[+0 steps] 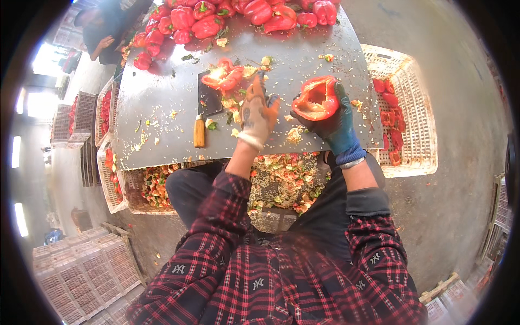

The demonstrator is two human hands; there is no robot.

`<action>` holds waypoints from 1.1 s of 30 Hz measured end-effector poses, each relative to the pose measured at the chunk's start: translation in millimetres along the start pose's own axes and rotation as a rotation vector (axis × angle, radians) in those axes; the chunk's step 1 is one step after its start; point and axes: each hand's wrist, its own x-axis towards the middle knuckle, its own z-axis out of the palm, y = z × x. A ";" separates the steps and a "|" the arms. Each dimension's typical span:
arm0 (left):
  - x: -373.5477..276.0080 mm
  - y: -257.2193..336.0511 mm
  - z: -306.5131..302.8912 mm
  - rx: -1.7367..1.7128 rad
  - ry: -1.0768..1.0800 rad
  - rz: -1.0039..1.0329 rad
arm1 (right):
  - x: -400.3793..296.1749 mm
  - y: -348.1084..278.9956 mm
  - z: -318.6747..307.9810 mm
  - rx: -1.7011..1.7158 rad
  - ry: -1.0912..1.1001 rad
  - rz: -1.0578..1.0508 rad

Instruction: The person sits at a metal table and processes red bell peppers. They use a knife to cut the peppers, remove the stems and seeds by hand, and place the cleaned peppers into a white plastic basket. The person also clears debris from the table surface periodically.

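My right hand (pixel 335 122), in a blue and dark glove, grips a hollowed red bell pepper piece (pixel 325 107), its cut opening facing up. My left hand (pixel 258 111) wears an orange and pale glove and hovers over the metal tabletop (pixel 162 93), fingers apart, apparently holding nothing. Left of it lies a cleaver with a wooden handle (pixel 199 132) and a dark blade (pixel 210 103). Another cut red pepper piece (pixel 227 77) rests against the blade's upper part, pale core inside. Seed clumps (pixel 294 135) and loose seeds lie scattered about both hands.
Whole red peppers (pixel 207 26) are heaped at the far edge. A plastic crate (pixel 422 122) at the right contains cut peppers (pixel 393 122). Beneath the table are trimmings (pixel 284 178); a crate of scraps (pixel 156 189) stands left. A person (pixel 103 32) is at the far left.
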 end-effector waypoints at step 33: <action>83.9 -91.0 -71.1 0.483 -0.041 -0.464 | -80.5 -150.5 -135.2 -0.959 0.711 -0.907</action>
